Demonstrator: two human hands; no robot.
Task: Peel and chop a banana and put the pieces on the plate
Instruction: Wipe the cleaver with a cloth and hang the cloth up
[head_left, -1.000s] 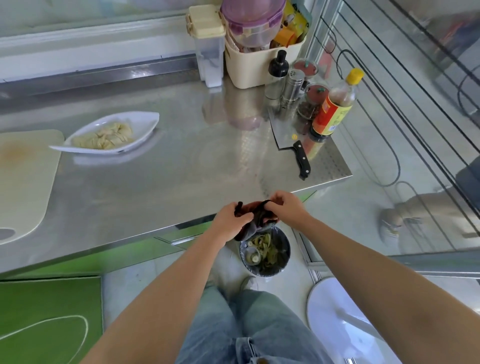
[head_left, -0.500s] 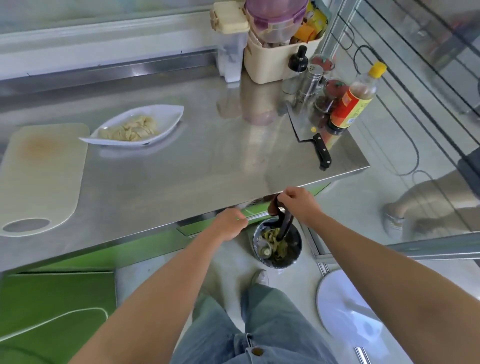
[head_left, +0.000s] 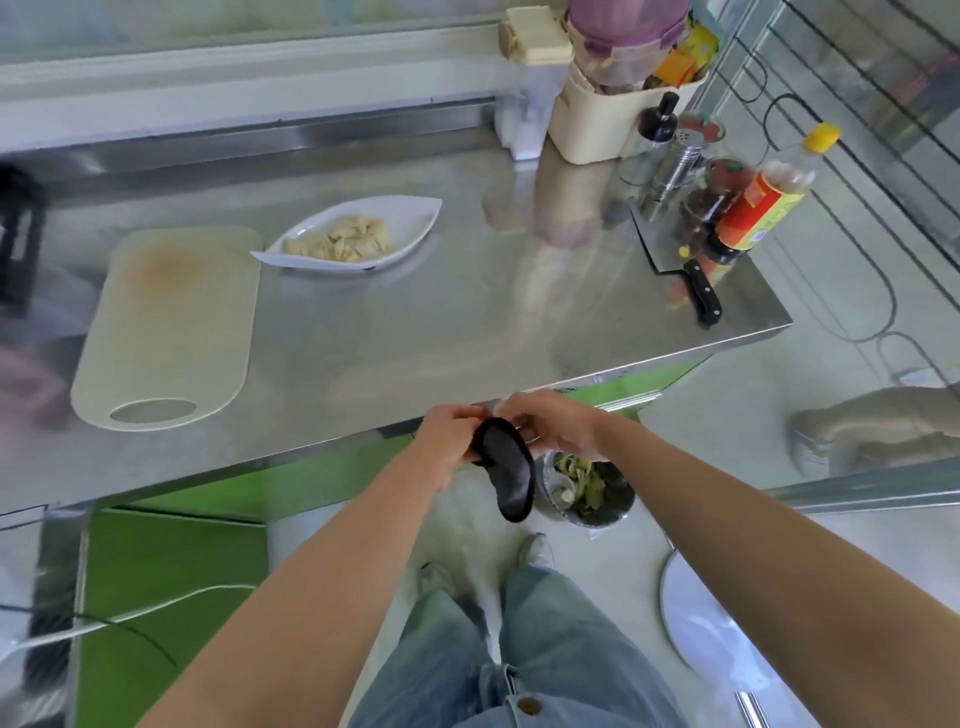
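Chopping looks done: banana pieces (head_left: 343, 240), pale and lumpy, are heaped in the white plate (head_left: 421, 215) mid-bench, just beside the cutting board's (head_left: 171, 322) far right corner. Left grip (head_left: 449, 447) and right grip (head_left: 558, 426) both pinch a floppy black thing (head_left: 506, 475), possibly blackened peel, off the bench's near edge, beside the floor bin (head_left: 621, 506). Next: release it over the bin.
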